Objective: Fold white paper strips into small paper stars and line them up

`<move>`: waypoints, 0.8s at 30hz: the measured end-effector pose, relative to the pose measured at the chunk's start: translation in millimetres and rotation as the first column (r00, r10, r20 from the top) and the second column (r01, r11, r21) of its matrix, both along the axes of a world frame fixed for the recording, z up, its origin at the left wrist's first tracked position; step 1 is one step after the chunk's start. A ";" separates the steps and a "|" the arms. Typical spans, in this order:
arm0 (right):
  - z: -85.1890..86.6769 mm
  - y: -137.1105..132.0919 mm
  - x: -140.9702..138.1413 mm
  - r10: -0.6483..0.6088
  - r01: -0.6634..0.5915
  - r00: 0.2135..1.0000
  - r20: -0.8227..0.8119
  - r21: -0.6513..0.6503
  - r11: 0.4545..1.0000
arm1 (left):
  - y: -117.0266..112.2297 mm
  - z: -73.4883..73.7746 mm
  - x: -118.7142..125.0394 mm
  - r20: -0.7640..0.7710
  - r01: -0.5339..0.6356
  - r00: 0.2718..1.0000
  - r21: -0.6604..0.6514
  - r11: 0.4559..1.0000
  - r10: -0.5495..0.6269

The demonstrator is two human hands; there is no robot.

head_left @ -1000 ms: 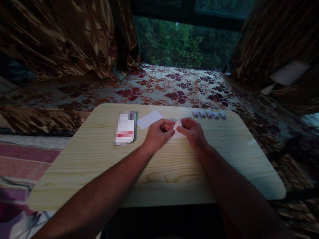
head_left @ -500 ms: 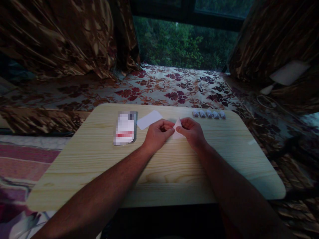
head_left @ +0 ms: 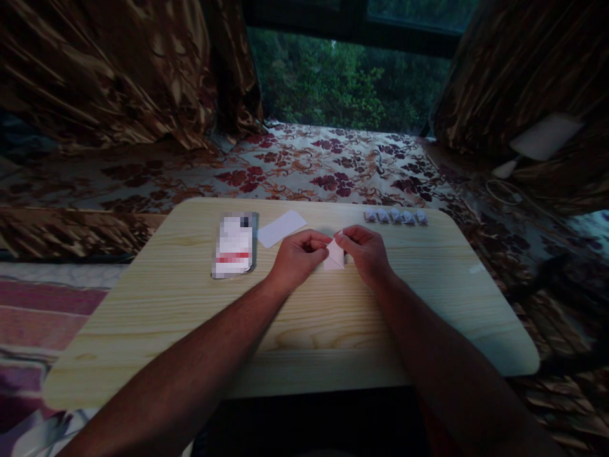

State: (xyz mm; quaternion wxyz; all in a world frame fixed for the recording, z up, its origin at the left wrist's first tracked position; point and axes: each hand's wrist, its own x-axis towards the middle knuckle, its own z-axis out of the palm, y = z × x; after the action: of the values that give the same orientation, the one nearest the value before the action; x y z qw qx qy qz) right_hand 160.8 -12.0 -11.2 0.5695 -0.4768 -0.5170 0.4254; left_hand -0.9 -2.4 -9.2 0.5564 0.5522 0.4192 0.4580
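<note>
A small piece of folded white paper (head_left: 335,258) is held upright just over the table, between my two hands. My left hand (head_left: 301,255) pinches its left edge with thumb and fingers. At its pointed top, the thumb and fingertips of my right hand (head_left: 365,250) close on the paper. Creases run slantwise across its face. Behind my left hand lies a flat white paper strip (head_left: 281,229). Beyond my right hand, several small folded paper pieces (head_left: 395,216) stand in a row near the far edge.
The light wood table (head_left: 304,317) has rounded corners. On its left lies a blurred white, phone-like object (head_left: 234,246) with a red band. A floral-covered ledge (head_left: 333,162) runs behind the table below the window. A white lamp (head_left: 546,136) stands at the right, by the curtain.
My right thumb and fingers have shifted up to the paper's pointed top, so more of its creased face shows. My left hand keeps its pinch. The whole view has drifted slightly.
</note>
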 end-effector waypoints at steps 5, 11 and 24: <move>-0.4 0.5 -0.3 -0.001 0.001 1.000 -0.007 0.008 1.000 | 0.2 -0.6 -0.2 -0.004 0.002 1.000 0.008 1.000 -0.002; -0.1 0.1 -0.6 0.002 -0.002 1.000 0.000 0.003 1.000 | 0.3 0.6 0.3 0.006 0.006 1.000 0.000 1.000 -0.006; 0.7 -0.3 -0.9 -0.020 0.020 1.000 -0.005 0.022 1.000 | 0.2 -0.2 0.5 0.006 0.008 1.000 -0.004 1.000 -0.008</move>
State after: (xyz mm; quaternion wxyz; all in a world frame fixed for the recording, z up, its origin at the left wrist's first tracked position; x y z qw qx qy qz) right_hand 159.9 -12.3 -10.5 0.5803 -0.4748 -0.5153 0.4151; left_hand -0.4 -2.2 -9.3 0.5605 0.5514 0.4164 0.4565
